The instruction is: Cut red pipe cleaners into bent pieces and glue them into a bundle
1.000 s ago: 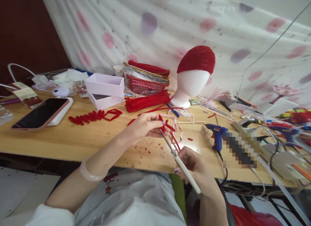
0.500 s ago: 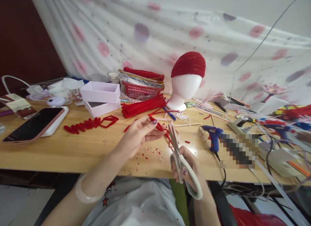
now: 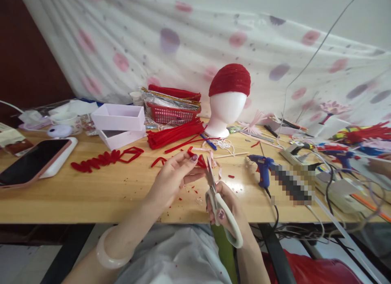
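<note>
Between the thumb and fingers of my left hand [image 3: 175, 176] is a bent red pipe cleaner [image 3: 200, 159]. My right hand [image 3: 227, 200] grips white-handled scissors [image 3: 232, 229], their blades pointing up beside the pipe cleaner and nearly closed. Whether the blades touch it I cannot tell. Behind my hands lies a bundle of red pipe cleaners [image 3: 174, 134]. A shaped red piece [image 3: 97, 159] with a row of loops and a diamond-like end rests to the left. Small red clippings [image 3: 180, 199] are scattered under my hands.
A white foam head [image 3: 227, 108] wearing a red wrap stands at the back. Left of it are a red basket [image 3: 174, 114], light purple boxes [image 3: 119, 117] and a phone [image 3: 35, 159]. To the right lie a blue glue gun [image 3: 262, 170], cables and a power strip [image 3: 295, 157].
The camera view has shifted a little to the right. Long red strands by the scissors no longer show, and the blades look more closed. Both hands keep their hold.
</note>
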`<state>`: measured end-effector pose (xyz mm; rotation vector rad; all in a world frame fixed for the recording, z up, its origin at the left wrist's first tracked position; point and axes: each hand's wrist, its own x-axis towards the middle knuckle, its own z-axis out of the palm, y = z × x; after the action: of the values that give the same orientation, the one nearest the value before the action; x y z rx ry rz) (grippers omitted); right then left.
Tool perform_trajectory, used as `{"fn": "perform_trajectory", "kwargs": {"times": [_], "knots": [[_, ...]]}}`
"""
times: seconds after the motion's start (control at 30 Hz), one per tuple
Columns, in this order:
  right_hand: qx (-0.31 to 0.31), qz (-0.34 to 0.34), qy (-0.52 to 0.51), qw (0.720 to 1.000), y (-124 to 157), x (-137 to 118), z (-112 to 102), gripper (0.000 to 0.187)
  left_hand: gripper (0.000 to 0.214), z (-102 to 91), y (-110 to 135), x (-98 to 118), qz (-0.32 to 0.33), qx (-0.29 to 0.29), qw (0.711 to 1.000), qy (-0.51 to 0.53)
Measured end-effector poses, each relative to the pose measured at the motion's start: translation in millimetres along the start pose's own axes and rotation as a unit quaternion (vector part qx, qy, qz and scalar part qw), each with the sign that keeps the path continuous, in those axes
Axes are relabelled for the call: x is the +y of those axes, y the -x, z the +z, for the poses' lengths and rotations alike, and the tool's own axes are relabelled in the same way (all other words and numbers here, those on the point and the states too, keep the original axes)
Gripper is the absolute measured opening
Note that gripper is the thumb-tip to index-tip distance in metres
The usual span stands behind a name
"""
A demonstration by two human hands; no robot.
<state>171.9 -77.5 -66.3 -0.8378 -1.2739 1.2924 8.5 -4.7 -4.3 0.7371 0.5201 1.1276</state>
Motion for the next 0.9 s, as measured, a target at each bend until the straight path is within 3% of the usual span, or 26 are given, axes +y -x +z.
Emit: {"fn": "perform_trajectory", "kwargs": {"times": [0.13, 0.3, 0.47, 0.9], "knots": [[0.027, -0.02, 0.002, 0.999, -2, 5, 17, 0.048, 0.035, 11.7, 5, -12, 0.045, 0.084, 0.993, 0.072], [0.092, -0.034, 0.008, 0.995, -1, 13, 37, 0.044, 0.033, 28.2, 16, -32, 0.094, 0.136, 0.98, 0.115], [0.125, -0.049, 0.037, 0.99, 0, 15, 41, 0.047, 0.033, 31.9, 20, -41, 0.077, 0.158, 0.98, 0.097], [0.14, -0.043, 0.08, 0.986, -1, 8, 40, 0.039, 0.031, 29.5, 20, -44, 0.069, 0.17, 0.979, 0.093]]}}
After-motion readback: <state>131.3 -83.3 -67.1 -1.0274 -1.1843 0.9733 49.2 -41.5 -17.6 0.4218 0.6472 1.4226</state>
